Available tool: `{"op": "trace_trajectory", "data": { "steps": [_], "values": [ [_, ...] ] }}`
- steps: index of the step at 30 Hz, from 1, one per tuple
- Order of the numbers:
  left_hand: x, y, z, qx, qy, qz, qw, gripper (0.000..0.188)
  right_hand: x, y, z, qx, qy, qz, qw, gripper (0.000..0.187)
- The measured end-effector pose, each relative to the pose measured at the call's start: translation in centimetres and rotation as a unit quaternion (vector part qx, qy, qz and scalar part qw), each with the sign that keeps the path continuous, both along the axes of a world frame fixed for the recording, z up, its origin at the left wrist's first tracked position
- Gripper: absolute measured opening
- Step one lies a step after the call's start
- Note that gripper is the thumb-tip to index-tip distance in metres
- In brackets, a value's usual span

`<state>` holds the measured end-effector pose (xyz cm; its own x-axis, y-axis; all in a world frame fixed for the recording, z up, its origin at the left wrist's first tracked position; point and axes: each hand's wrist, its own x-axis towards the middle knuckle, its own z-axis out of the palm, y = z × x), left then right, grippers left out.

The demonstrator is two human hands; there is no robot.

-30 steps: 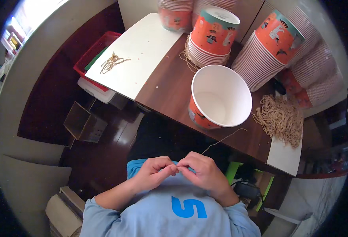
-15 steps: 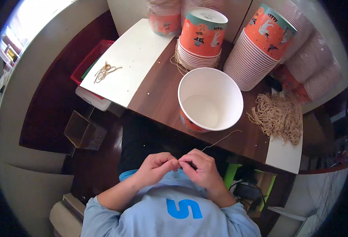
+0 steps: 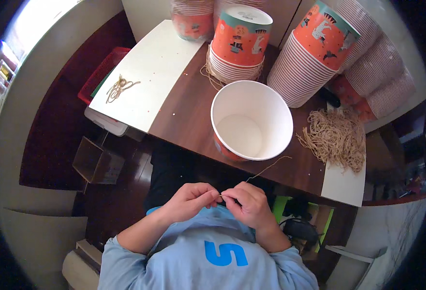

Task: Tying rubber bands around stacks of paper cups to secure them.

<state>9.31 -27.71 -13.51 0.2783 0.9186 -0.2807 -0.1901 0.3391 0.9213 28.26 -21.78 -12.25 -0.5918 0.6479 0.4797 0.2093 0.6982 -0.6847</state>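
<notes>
1. My left hand [image 3: 193, 199] and right hand [image 3: 249, 205] hide most of the string [image 3: 271, 166] between them; only a sliver shows at my fingertips, too small for me to make out any knot.
2. The open tub's [image 3: 244, 133] wide rim hides most of its printed outside.
3. The far left cup stack [image 3: 192, 24] is cut off at the top edge.
4. Clear film blurs the wrapped cups [image 3: 392, 92] on the far right.
5. I cannot tell what the black object [image 3: 331, 98] is.
6. My sleeves [image 3: 123, 263] run out at the bottom edge.
</notes>
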Motion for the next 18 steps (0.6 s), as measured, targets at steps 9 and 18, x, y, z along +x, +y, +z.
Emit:
{"op": "trace_trajectory", "data": {
  "steps": [9,18],
  "values": [
    [0.2,0.3,0.5,0.019,0.053,0.009,0.998,0.012,0.5,0.2,0.5,0.005,-0.027,-0.003,1.0,0.012],
    [-0.1,0.8,3.7,0.364,0.323,0.011,0.873,0.011,0.4,0.2,2.1,-0.007,-0.036,0.016,0.999,0.013]
  ]
}}
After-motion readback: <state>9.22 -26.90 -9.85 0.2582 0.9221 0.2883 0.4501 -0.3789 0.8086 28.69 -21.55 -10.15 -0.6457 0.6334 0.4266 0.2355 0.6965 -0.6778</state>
